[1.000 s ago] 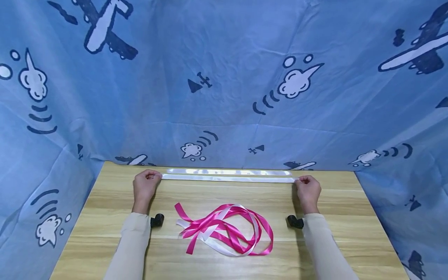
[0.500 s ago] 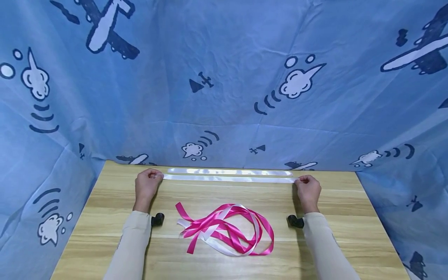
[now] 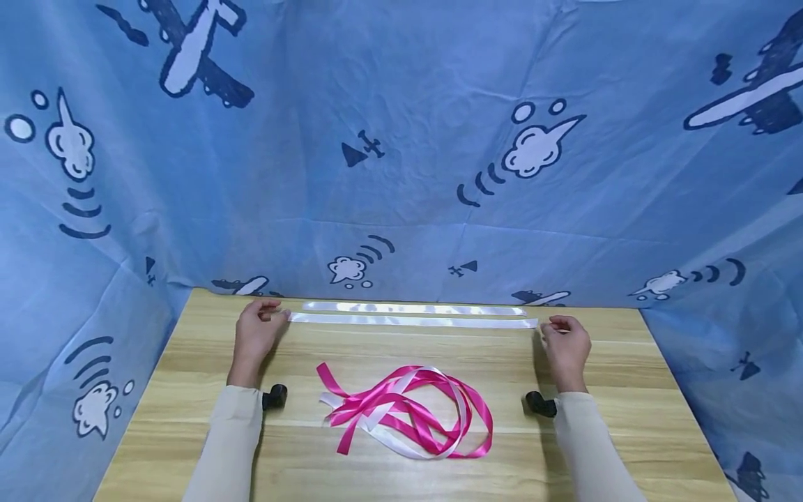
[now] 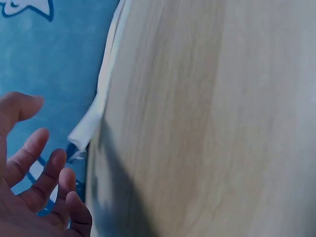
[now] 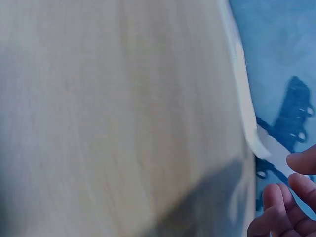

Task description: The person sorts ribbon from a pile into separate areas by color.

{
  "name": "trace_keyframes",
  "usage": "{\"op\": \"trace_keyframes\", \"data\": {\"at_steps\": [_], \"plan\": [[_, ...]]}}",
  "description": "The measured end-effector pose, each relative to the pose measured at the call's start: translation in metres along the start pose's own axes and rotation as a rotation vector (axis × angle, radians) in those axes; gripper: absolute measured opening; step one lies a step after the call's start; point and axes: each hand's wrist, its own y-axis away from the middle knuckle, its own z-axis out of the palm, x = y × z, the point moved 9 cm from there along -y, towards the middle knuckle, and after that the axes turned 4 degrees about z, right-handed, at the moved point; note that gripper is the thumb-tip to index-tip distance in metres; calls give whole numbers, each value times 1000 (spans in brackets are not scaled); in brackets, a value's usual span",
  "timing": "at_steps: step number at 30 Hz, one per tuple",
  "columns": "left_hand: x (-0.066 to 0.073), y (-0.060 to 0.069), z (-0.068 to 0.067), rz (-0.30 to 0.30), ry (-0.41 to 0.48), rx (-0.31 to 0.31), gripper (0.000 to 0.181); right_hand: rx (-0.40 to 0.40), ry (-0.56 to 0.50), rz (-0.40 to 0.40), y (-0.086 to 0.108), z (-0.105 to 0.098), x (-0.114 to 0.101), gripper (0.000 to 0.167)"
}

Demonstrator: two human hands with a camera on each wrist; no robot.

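Note:
A straight white satin ribbon (image 3: 408,321) lies across the back of the table. My left hand (image 3: 255,338) is at its left end, with thumb and fingers spread apart in the left wrist view, where the ribbon end (image 4: 87,129) shows loose. At the opposite end, my right hand (image 3: 567,352) stands just off the ribbon. The right wrist view has its fingers loosely bent and apart, and the ribbon end (image 5: 256,140) slightly raised beside them. A second white ribbon (image 3: 376,307) runs parallel just behind the first, along the table's back edge.
A loose tangle of pink ribbon (image 3: 348,439) and white ribbon (image 3: 392,444) lies mid-table, in front of the straight strips. Blue patterned cloth (image 3: 401,174) hangs behind and on both sides of the wooden table (image 3: 627,418).
Both hands have let go of the front ribbon's ends. The right hand has moved right and the left hand slightly left. The ribbon stays in place.

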Motion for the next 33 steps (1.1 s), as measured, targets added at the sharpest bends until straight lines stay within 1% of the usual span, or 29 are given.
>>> {"op": "trace_keyframes", "data": {"at_steps": [4,7,10,12,15,19,21,24,27,30,33], "plan": [[14,8,-4,71,-15,9,41,35,-10,-17,7,-15,-2,27],[25,16,-7,125,-41,34,41,48,-5,-48,16,-22,-6,28],[36,24,-8,168,-60,42,40,62,-11,-76,25,-29,-11,27],[44,30,-7,188,-67,27,39,67,-14,-96,30,-33,-14,27],[55,40,-3,237,-67,-6,36,60,-34,-150,39,-36,-23,26],[66,56,9,317,-78,-49,34,22,-64,-244,58,-31,-36,23],[70,63,17,351,-79,-67,32,-1,-80,-275,67,-26,-39,23],[76,74,30,409,-69,-93,31,-39,-106,-305,79,-18,-43,22],[81,86,46,468,-74,-139,33,-74,-133,-334,91,-10,-48,23],[86,97,62,506,-96,-185,35,-102,-146,-353,102,-4,-52,22],[89,104,73,528,-90,-216,36,-122,-152,-358,110,0,-54,21]]}}
